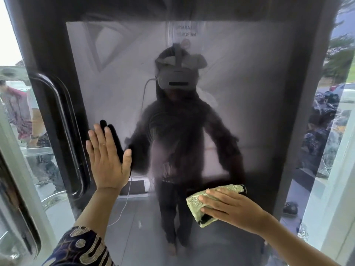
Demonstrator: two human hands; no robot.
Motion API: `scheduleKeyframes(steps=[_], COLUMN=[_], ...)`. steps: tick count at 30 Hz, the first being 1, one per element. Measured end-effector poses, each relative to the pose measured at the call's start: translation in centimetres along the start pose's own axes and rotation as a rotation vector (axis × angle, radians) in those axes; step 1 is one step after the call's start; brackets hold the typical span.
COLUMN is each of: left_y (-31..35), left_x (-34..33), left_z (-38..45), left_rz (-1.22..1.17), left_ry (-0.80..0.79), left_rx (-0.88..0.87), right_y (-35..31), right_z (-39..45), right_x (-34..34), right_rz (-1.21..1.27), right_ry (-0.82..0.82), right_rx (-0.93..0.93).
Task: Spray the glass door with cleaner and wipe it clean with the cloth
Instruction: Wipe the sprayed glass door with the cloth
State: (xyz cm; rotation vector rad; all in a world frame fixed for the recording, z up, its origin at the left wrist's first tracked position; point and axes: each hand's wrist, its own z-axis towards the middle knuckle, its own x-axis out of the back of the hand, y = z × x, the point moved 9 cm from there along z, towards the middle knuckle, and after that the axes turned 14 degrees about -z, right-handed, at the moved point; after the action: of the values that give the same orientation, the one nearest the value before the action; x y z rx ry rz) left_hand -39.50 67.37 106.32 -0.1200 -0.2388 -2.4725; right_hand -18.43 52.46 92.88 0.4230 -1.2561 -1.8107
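Observation:
The glass door point(249, 104) fills the view and mirrors a person wearing a headset. My left hand point(107, 160) lies flat against the glass at the left, fingers spread and pointing up, holding nothing. My right hand point(230, 208) presses a yellow-green cloth point(196, 203) against the lower right part of the glass, palm down on it. The cloth is bunched, with a dark patch at its lower edge. No spray bottle is in view.
A black curved door handle point(63, 131) runs vertically just left of my left hand. The door's dark frame point(307, 93) borders the pane. Through the glass at the left stands another person point(17, 112); at the right, parked vehicles point(324, 120) and trees.

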Motion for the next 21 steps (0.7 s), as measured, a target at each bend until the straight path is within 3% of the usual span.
scheduleKeyframes(steps=[6, 14, 18, 21], left_y=[0.0, 0.1, 0.6, 1.2], left_x=[0.0, 0.3, 1.2, 2.2], left_z=[-0.1, 0.0, 1.0, 3.6], left_rz=[-0.010, -0.042, -0.117, -0.158], left_ry=[-0.006, -0.025, -0.021, 0.012], left_rx=[-0.003, 0.025, -0.016, -0.041], right_y=[6.9, 17.9, 20.6, 22.8], right_z=[-1.1, -2.8, -0.1, 3.4], right_x=[1.2, 1.8, 2.8, 3.8], right_rz=[0.064, 0.240, 0.281, 0.277], right_ry=[0.042, 0.244, 0.325, 0.354], right_rx=[-0.415, -1.393, -1.570, -1.561])
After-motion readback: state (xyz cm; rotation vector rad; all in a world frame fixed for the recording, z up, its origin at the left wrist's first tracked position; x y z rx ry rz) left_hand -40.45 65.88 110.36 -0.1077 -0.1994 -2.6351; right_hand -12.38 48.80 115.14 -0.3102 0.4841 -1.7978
